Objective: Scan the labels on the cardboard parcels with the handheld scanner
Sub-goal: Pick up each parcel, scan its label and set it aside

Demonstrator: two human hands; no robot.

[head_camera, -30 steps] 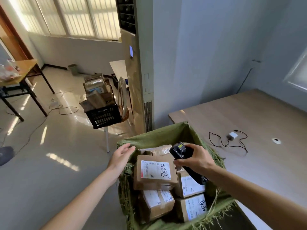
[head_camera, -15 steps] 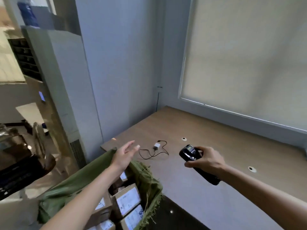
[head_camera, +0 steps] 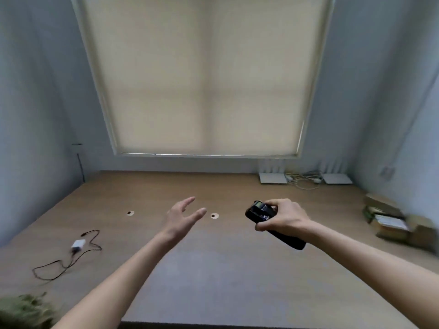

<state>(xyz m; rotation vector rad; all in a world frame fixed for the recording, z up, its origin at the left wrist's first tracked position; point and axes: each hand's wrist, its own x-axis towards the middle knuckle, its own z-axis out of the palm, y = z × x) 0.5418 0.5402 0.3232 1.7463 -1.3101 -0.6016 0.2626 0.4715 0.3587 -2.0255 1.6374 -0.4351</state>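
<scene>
My right hand (head_camera: 282, 216) grips the black handheld scanner (head_camera: 261, 211) above the wooden table (head_camera: 225, 269), its small screen facing up and its handle sticking out below my wrist. My left hand (head_camera: 183, 216) hovers over the middle of the table with straight, spread fingers and holds nothing. A blurred stack of cardboard parcels (head_camera: 392, 222) with a white label lies at the table's right edge. Only a corner of the green sack (head_camera: 21, 309) shows at the bottom left; the parcels inside it are out of sight.
A white charger with a black cable (head_camera: 77, 245) lies on the left of the table. Two cable holes (head_camera: 214, 215) mark the tabletop. White routers and cords (head_camera: 304, 179) sit at the back right under a window with a drawn blind (head_camera: 206, 79).
The view has swung right from the sack of parcels to the table and window. Both hands moved with it over the tabletop; the scanner stays in my right hand.
</scene>
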